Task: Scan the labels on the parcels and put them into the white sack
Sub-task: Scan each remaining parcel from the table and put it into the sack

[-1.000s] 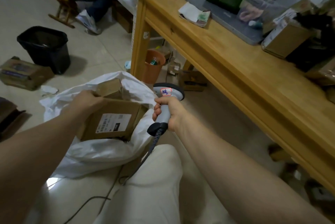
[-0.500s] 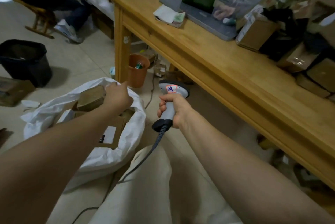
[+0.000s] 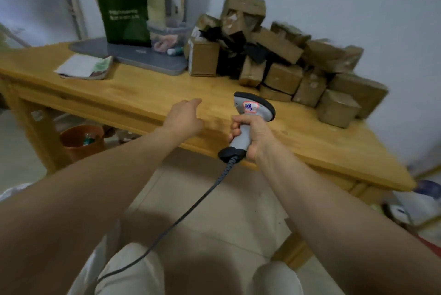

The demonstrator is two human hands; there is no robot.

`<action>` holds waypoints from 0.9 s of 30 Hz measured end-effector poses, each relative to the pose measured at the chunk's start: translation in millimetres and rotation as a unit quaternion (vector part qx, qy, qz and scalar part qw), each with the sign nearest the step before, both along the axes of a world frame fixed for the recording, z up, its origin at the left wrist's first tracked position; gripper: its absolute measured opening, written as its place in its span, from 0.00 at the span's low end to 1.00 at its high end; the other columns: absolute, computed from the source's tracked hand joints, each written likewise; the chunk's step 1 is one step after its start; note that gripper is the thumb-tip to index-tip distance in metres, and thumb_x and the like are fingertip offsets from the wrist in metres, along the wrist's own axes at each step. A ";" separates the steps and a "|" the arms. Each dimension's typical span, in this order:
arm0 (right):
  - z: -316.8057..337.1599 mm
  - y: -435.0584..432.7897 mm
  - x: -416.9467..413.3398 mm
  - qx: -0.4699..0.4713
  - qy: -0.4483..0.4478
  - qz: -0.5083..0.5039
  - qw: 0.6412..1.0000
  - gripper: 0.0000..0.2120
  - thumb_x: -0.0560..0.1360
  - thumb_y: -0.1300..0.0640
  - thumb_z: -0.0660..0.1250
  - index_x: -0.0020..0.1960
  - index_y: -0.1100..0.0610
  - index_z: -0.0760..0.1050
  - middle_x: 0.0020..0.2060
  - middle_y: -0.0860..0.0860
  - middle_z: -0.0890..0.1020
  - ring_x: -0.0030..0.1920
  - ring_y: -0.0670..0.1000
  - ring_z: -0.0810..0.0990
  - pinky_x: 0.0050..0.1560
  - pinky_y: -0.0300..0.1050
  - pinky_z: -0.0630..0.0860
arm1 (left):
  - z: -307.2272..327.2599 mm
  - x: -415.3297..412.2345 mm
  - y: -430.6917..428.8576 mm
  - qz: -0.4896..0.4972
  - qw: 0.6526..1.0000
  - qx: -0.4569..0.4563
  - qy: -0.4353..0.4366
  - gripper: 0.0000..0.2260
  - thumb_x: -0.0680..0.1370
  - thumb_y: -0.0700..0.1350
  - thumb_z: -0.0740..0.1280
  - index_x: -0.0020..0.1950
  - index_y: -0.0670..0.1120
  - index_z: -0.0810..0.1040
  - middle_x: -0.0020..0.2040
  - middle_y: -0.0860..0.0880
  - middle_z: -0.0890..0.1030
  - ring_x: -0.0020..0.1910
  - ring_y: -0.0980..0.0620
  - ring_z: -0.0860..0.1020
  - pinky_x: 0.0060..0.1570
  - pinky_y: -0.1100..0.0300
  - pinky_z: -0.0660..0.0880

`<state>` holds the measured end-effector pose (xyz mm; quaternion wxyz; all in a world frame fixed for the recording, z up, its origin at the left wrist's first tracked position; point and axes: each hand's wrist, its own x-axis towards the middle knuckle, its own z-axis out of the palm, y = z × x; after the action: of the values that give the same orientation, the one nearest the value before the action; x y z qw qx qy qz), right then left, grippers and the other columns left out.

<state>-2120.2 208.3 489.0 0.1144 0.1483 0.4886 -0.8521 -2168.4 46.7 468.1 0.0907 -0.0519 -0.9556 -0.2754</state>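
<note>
We see the left hand (image 3: 185,117) stretched out over the front edge of the wooden table (image 3: 148,94), just above centre at 12 o'clock. Its fingers are loosely extended toward the pile and hold nothing; it is not touching any parcel. Beside it, toward 1 o'clock, the right hand (image 3: 254,138) is wrapped tightly round the grey handle of the barcode scanner (image 3: 254,107). The scanner's head stands upright above the fist and carries a small handwritten sticker. Its dark cable (image 3: 191,208) runs from the handle base down toward 7 o'clock, past our knees.

The parcels (image 3: 284,61), brown cardboard boxes with a few black bags among them, lie heaped on the table against the wall at 1 to 2 o'clock, well apart from both hands. The image there is blurred, so we cannot read any labels.

At 11 o'clock a green bag (image 3: 124,10) stands on a grey platform (image 3: 133,56), with a stack of papers (image 3: 83,68) near it. An orange bin (image 3: 81,143) sits under the table at 9 o'clock.
</note>
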 end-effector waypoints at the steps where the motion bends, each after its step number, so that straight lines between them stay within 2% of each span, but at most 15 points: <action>1: 5.2 18.0 -2.3 -0.005 0.005 -0.024 1.000 0.13 0.75 0.66 0.63 0.33 0.59 0.68 0.21 0.50 0.71 0.17 0.46 0.67 0.23 0.35 0.71 | 5.6 -6.7 18.1 -0.018 1.000 0.001 0.007 0.29 0.77 0.44 0.66 0.77 0.49 0.62 0.69 0.43 0.72 0.64 0.43 0.72 0.53 0.55 0.71; 4: 17.1 75.3 -6.2 -0.020 0.023 -0.100 0.995 0.13 0.75 0.66 0.63 0.33 0.59 0.67 0.21 0.50 0.71 0.17 0.46 0.67 0.22 0.35 0.70 | 20.2 -24.1 77.9 -0.071 0.997 0.003 0.020 0.28 0.76 0.45 0.67 0.76 0.49 0.63 0.70 0.46 0.72 0.66 0.45 0.71 0.58 0.56 0.70; 8: 23.5 153.9 -7.8 -0.046 0.027 -0.189 0.980 0.11 0.75 0.66 0.62 0.35 0.58 0.67 0.21 0.49 0.71 0.18 0.46 0.67 0.22 0.35 0.70 | 38.3 -41.8 167.5 -0.156 0.987 -0.003 0.035 0.26 0.78 0.46 0.66 0.75 0.49 0.64 0.70 0.47 0.72 0.62 0.45 0.75 0.52 0.57 0.70; 10: 23.2 189.6 -9.5 -0.058 0.020 -0.231 0.971 0.10 0.75 0.66 0.62 0.37 0.58 0.67 0.23 0.49 0.71 0.19 0.46 0.68 0.23 0.36 0.70 | 46.1 -51.1 210.6 -0.191 0.980 -0.021 0.055 0.25 0.79 0.45 0.65 0.75 0.49 0.64 0.71 0.48 0.71 0.65 0.46 0.73 0.56 0.57 0.70; 12: 20.5 220.7 -11.3 -0.064 0.012 -0.265 0.962 0.08 0.75 0.66 0.63 0.38 0.59 0.68 0.24 0.50 0.71 0.20 0.46 0.67 0.23 0.36 0.71 | 50.8 -61.9 252.1 -0.227 0.971 -0.046 0.060 0.24 0.80 0.44 0.64 0.76 0.49 0.63 0.72 0.48 0.70 0.69 0.46 0.69 0.62 0.55 0.69; 16: 12.3 270.6 -17.3 -0.073 0.004 -0.311 0.948 0.05 0.73 0.68 0.63 0.42 0.59 0.70 0.24 0.50 0.72 0.22 0.46 0.69 0.25 0.38 0.72 | 52.0 -83.2 329.6 -0.299 0.945 -0.120 0.058 0.25 0.80 0.40 0.62 0.76 0.51 0.62 0.72 0.45 0.67 0.70 0.43 0.67 0.64 0.51 0.70; 19: 8.0 297.1 -25.1 -0.079 0.003 -0.318 0.945 0.06 0.73 0.68 0.64 0.42 0.59 0.70 0.25 0.51 0.72 0.22 0.46 0.70 0.24 0.38 0.72 | 48.7 -98.8 377.8 -0.338 0.919 -0.187 0.078 0.28 0.79 0.40 0.62 0.78 0.49 0.57 0.74 0.43 0.64 0.72 0.42 0.62 0.70 0.49 0.63; 22: 2.7 317.2 -34.5 -0.079 0.001 -0.318 0.945 0.06 0.72 0.68 0.65 0.39 0.60 0.71 0.25 0.51 0.73 0.22 0.47 0.70 0.24 0.38 0.72 | 41.7 -113.7 416.2 -0.335 0.909 -0.234 0.077 0.33 0.79 0.44 0.62 0.79 0.52 0.48 0.78 0.46 0.55 0.77 0.41 0.51 0.73 0.40 0.54; 24: -3.1 325.6 -39.8 -0.079 0.001 -0.313 0.946 0.08 0.73 0.68 0.64 0.37 0.60 0.70 0.23 0.51 0.73 0.20 0.46 0.69 0.23 0.37 0.72 | 35.3 -121.0 434.8 -0.311 0.914 -0.253 0.055 0.32 0.80 0.51 0.59 0.79 0.56 0.43 0.79 0.48 0.51 0.77 0.41 0.45 0.71 0.33 0.49; 25: -6.7 330.1 -42.3 -0.082 0.003 -0.313 0.946 0.08 0.73 0.68 0.64 0.37 0.59 0.70 0.22 0.50 0.72 0.19 0.46 0.69 0.23 0.37 0.71 | 33.1 -124.1 443.7 -0.298 0.918 -0.257 0.046 0.31 0.80 0.56 0.58 0.78 0.57 0.45 0.79 0.48 0.51 0.77 0.41 0.45 0.70 0.32 0.47; 27: -11.4 333.0 -44.8 -0.088 0.009 -0.313 0.946 0.09 0.73 0.68 0.64 0.36 0.59 0.69 0.21 0.50 0.72 0.18 0.46 0.69 0.23 0.36 0.71 | 34.3 -126.9 451.8 -0.270 0.935 -0.226 0.043 0.28 0.78 0.61 0.58 0.76 0.56 0.56 0.76 0.45 0.57 0.76 0.38 0.51 0.69 0.31 0.53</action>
<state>-2165.0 541.3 477.7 -0.1500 0.2757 0.3416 -0.8859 -2295.3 498.5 502.4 0.0402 -0.3387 -0.9378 -0.0641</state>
